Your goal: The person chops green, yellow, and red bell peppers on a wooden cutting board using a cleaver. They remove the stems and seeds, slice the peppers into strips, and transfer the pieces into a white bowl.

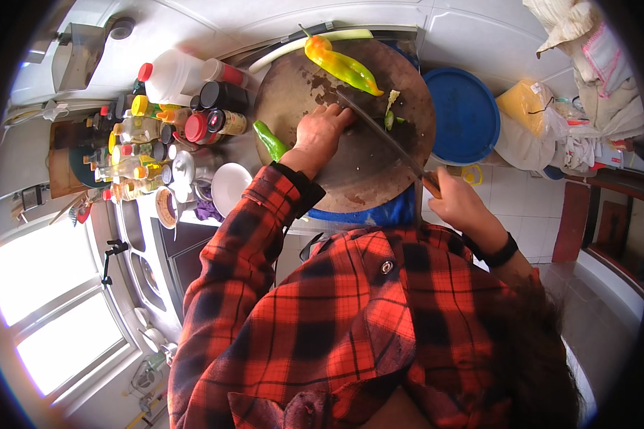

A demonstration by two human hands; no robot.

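Observation:
My right hand [455, 197] grips the wooden handle of a kitchen knife [389, 139], its blade seen nearly edge-on and slanting across a round chopping board [354, 179]. Beside the blade, my left hand [322, 131] rests with curled fingers on the board; whatever may lie under them is hidden. A green pepper [270, 138] lies left of that wrist, partly covered by it. At the board's far side is a yellow-green pepper [343, 64] with its stem on. Small green scraps [390, 120] and a pale seedy bit lie right of the blade.
A pale green-white stalk [279, 56] curves along the board's far edge. Bottles and jars [196, 126] crowd the left, with a white bowl [231, 187] nearer me. A blue round lid [461, 115] stands right of the board, beside plastic bags [526, 112].

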